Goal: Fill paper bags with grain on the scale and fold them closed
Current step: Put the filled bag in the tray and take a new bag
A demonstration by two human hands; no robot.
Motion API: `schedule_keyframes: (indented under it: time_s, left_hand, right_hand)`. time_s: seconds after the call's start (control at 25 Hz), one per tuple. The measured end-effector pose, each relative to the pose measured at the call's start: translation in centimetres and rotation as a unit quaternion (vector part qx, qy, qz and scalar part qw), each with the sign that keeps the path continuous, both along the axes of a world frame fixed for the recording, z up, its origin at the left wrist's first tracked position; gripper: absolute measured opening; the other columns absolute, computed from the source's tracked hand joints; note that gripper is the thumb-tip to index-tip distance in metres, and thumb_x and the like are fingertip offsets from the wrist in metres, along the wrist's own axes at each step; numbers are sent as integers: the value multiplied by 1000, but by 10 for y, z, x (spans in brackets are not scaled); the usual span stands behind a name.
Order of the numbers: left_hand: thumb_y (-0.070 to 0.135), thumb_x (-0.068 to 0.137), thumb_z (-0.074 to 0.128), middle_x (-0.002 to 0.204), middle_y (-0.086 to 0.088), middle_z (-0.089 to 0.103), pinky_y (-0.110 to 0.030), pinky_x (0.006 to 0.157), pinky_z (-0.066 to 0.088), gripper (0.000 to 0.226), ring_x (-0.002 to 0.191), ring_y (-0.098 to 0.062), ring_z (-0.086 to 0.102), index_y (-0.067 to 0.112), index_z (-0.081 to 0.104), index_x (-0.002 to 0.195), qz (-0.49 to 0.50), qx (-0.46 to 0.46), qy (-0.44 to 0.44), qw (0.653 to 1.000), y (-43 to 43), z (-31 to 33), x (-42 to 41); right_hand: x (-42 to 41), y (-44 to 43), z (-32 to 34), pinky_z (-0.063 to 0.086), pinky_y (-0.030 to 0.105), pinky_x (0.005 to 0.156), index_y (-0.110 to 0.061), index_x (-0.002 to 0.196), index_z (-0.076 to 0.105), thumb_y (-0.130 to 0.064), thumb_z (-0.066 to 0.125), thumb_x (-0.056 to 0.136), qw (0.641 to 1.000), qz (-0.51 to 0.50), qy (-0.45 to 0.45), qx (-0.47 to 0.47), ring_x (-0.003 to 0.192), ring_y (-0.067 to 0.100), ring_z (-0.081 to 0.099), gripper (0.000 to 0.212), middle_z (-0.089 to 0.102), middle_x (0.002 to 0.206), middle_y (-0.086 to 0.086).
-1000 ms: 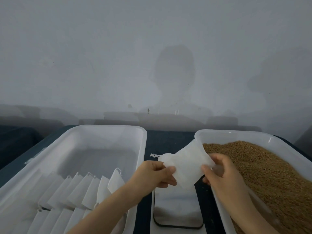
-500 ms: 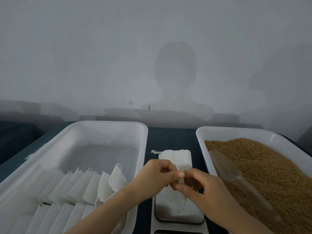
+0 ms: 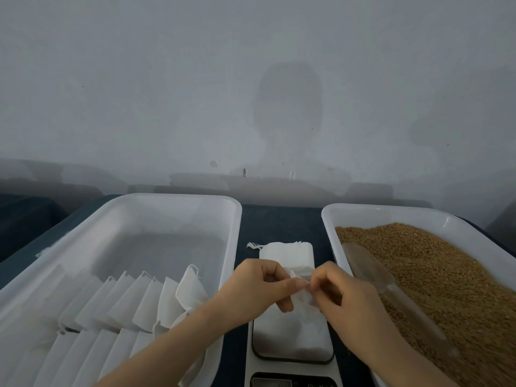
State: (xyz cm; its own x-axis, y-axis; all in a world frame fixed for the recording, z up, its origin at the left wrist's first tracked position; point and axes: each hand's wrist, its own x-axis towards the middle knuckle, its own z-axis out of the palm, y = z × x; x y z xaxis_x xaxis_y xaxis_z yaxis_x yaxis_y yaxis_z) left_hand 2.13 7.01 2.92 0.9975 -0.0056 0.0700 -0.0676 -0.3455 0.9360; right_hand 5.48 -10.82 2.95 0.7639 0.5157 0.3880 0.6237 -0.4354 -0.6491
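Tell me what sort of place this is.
Probably a small hand-packing bench against a bare wall. The right tub holds grain and a scoop, the left tub rows of bags, and between them the left hand and right hand pinch a bag over a scale.

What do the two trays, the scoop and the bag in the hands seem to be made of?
The left tray and right tray look like white plastic, smooth, slightly translucent, with rounded moulded rims. The scoop is probably clear plastic: grain shows through. The bag is thin, matte, white, paper or perhaps non-woven fabric; it creases softly.
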Motion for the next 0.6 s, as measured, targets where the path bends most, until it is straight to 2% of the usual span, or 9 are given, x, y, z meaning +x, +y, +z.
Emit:
schedule_keyframes:
  time_s: [0.04,0.12,0.24,0.32,0.4,0.44,0.52,0.6]
  left_hand:
    - [37,84,69,62,4,70,-9,57,43,23,54,0,58,21,64,68,8,1,-1,1000,0,0,0]
    - [36,83,69,61,2,70,-7,57,42,22,53,0,59,21,65,67,17,-8,-4,1000,0,1,-1]
    - [35,81,72,58,3,69,-7,56,42,21,52,-2,60,20,66,68,6,-21,-15,1000,-1,2,-3]
    - [31,81,74,57,4,68,-8,57,44,17,51,-3,59,23,67,67,-28,-28,-30,999,-1,2,-4]
    - [30,80,74,58,8,67,-9,58,45,15,51,-2,59,32,68,66,-68,-27,-47,996,-2,4,-5]
    - [34,79,72,59,11,66,-10,58,45,13,52,-2,59,35,68,67,-73,-25,-57,995,-2,3,-6]
    - [46,81,65,66,14,64,-16,62,48,12,61,-3,60,37,66,72,-22,-40,-83,996,-1,2,-3]
    - [57,79,57,90,11,64,-26,76,53,27,86,-9,63,35,61,94,62,-81,-76,992,3,-2,3]
  right_hand:
    - [0,0,0,46,14,57,-24,76,63,0,67,83,999,14,-34,-10,65,5,58,25,60,68,-11]
    - [1,1,-2,44,12,63,-15,80,72,7,66,80,996,36,-77,-21,76,3,57,23,62,79,-11]
    - [3,2,-3,43,8,67,-12,87,74,5,63,83,996,29,-72,-36,79,-1,56,21,61,83,-8]
    - [2,4,-2,40,8,62,-20,78,68,-1,64,85,997,29,-57,-54,72,-2,55,21,55,77,-18]
    - [1,3,1,39,9,58,-26,69,63,-6,66,84,998,24,-37,-42,71,-2,56,24,55,69,-18]
    - [1,3,3,41,10,58,-27,70,66,-9,67,83,999,19,-15,-21,72,-1,58,22,59,69,-15]
    - [0,0,10,46,14,60,-38,79,69,-13,66,84,999,-3,37,18,73,0,61,25,67,75,-15]
    - [0,-4,15,45,11,55,-46,79,64,-13,64,87,997,-26,66,38,65,-1,60,34,66,72,-19]
